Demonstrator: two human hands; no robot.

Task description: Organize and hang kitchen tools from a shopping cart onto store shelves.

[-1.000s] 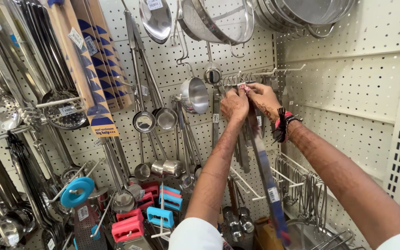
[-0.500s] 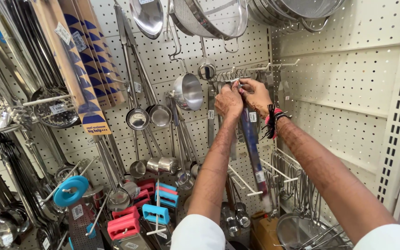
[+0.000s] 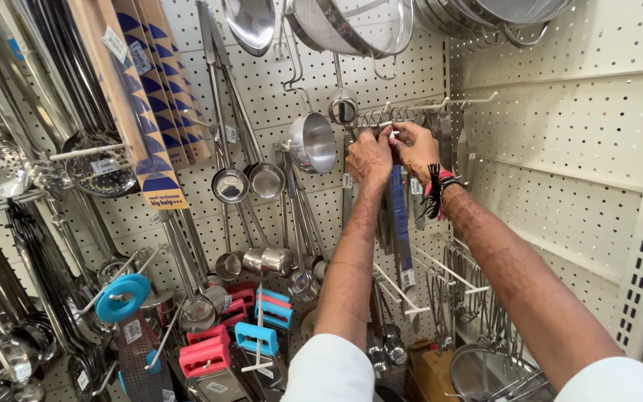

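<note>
Both my hands are raised to a white pegboard hook (image 3: 440, 104) loaded with metal utensils. My left hand (image 3: 368, 155) and my right hand (image 3: 416, 145) pinch the top end of a long flat utensil with a blue sleeve (image 3: 400, 223), which hangs straight down below them. Fingertips of both hands meet at the hook's wire. A red and black thread band (image 3: 436, 192) sits on my right wrist. White sleeves cover both upper arms.
Steel ladles (image 3: 230, 184) and a small saucepan (image 3: 315, 141) hang left of my hands. Strainers and bowls (image 3: 355, 26) hang overhead. Wooden boards with blue labels (image 3: 150, 97) hang at upper left. Red and blue plastic tools (image 3: 256, 339) and a wire basket (image 3: 485, 372) sit below.
The view has shifted so my hands sit further right and a little higher. Both hands stay at the hook with the blue-sleeved utensil hanging under them.
</note>
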